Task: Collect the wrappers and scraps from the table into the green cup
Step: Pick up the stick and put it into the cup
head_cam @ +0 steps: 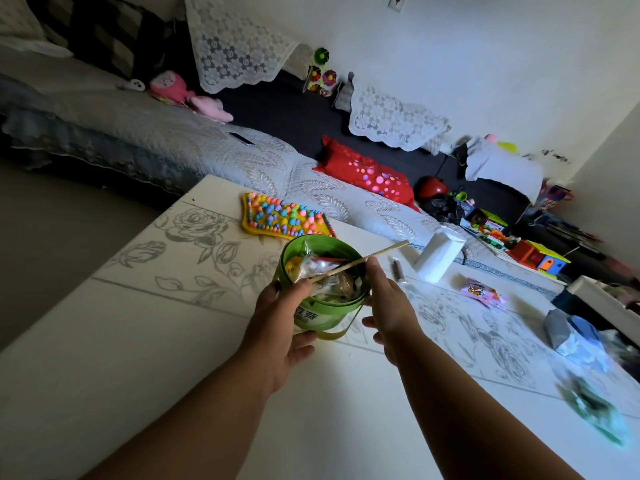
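The green cup (322, 315) is held above the white table (145, 341), with several wrappers and scraps inside. My left hand (284, 327) grips its near left wall, thumb over the rim. My right hand (388, 303) pinches a long wooden stick (377, 256) that lies slanted across the cup's mouth, one end down among the wrappers. On the table to the right lie a pink wrapper (483, 292), a small brown stick-shaped scrap (398, 270), a grey and blue crumpled packet (571, 332) and a blurred green wrapper (599, 417).
A white tissue pack (438, 258) stands behind the scraps. A yellow mat with coloured studs (280, 216) lies at the table's far edge. Beyond is a sofa with a red cushion (367, 174); toy blocks (533, 254) sit at the right.
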Available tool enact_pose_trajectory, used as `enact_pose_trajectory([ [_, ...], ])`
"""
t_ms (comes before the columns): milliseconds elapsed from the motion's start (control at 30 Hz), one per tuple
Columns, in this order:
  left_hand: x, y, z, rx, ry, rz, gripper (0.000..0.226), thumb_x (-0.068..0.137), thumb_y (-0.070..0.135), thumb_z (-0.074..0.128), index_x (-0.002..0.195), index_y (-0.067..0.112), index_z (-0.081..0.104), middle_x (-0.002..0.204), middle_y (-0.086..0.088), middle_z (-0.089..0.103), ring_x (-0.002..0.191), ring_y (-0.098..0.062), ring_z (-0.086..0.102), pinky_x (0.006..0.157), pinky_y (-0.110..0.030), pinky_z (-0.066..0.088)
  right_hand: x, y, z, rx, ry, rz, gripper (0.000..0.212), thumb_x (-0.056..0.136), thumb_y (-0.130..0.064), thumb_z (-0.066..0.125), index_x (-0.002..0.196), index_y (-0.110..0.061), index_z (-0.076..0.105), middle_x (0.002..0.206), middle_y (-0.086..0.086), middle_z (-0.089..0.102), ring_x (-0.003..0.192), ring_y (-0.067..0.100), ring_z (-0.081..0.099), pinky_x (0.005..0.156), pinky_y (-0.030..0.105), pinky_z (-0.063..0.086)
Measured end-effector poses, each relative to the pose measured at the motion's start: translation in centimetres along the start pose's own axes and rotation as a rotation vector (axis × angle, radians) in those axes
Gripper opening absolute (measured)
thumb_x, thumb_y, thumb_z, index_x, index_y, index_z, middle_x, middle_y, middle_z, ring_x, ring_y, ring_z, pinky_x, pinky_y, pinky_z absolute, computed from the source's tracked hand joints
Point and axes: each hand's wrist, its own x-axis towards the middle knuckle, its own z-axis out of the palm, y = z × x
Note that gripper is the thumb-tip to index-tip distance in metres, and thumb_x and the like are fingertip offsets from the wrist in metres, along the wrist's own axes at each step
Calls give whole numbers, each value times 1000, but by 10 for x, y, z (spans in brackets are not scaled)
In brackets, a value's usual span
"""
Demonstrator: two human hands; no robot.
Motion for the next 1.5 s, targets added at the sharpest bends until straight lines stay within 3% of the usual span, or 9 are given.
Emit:
enact_pose_trajectory([
  [233, -2, 2, -4, 33, -9, 10, 41, 90, 44, 65, 128, 36, 53, 105, 8, 59, 91, -35, 68, 67, -32, 48, -6, -1, -4, 150, -82, 105, 68, 82, -75, 32, 128, -29, 50, 120, 5, 64, 76, 24, 73, 69, 31, 50],
  [400, -1, 8, -16, 146, 16, -52, 31, 86, 47, 65, 113, 33, 59, 116, -8, 61, 83, -32, 61, 66, -32, 48, -12, 3, -6, 225, -27, 84, 46, 85, -68, 42, 106, -30, 56, 111, 2, 62, 91, 27, 66, 89, 43, 48],
  [500, -1, 13, -24, 199, 23, -129, 32, 84, 52, 64, 105, 27, 62, 106, -11, 60, 77, -30, 59, 66, -33, 48, -21, 14, -7, 276, -5, 79, 28, 84, -62, 50, 91, -35, 54, 101, -6, 58, 97, 28, 62, 87, 43, 47],
  [633, -4, 18, -29, 289, 34, -190, 33, 87, 55, 57, 95, 24, 60, 84, -11, 60, 63, -27, 54, 66, -32, 45, -38, 36, -9, 327, -17, 59, 44, 83, -54, 58, 117, -26, 52, 106, -15, 60, 100, 25, 62, 84, 41, 44],
  [900, -7, 26, -31, 549, 57, -120, 38, 91, 58, 50, 91, 21, 60, 87, -7, 66, 66, -26, 65, 67, -29, 42, -66, 70, -11, 431, -97, 106, 81, 75, -46, 67, 144, -24, 30, 121, 1, 61, 107, 24, 62, 92, 37, 44],
  [1033, -6, 29, -32, 625, 73, -91, 40, 91, 61, 49, 89, 22, 58, 93, -7, 67, 70, -26, 67, 67, -29, 42, -71, 75, -13, 457, -130, 103, 85, 69, -47, 66, 143, -25, 31, 109, -8, 64, 105, 22, 62, 93, 36, 41],
  [1267, 0, 28, -33, 666, 123, -31, 41, 91, 64, 47, 86, 25, 57, 95, 0, 65, 75, -25, 65, 82, -37, 42, -75, 81, -16, 398, -172, 100, 93, 63, -53, 73, 143, -29, 33, 133, 0, 53, 108, 19, 61, 79, 28, 48],
  [1433, 3, 28, -39, 718, 161, -13, 40, 89, 63, 47, 91, 27, 63, 103, -2, 68, 95, -27, 68, 78, -36, 44, -77, 84, -15, 227, -140, 29, 100, 46, -68, 69, 137, -38, 40, 138, -5, 49, 121, 17, 55, 104, 41, 44],
  [1500, 4, 27, -42, 721, 162, -13, 40, 89, 63, 48, 92, 27, 64, 103, -3, 69, 94, -26, 69, 76, -35, 44, -76, 85, -15, 208, -135, 10, 82, 46, -68, 70, 122, -49, 49, 134, -7, 51, 122, 16, 54, 106, 44, 42],
])
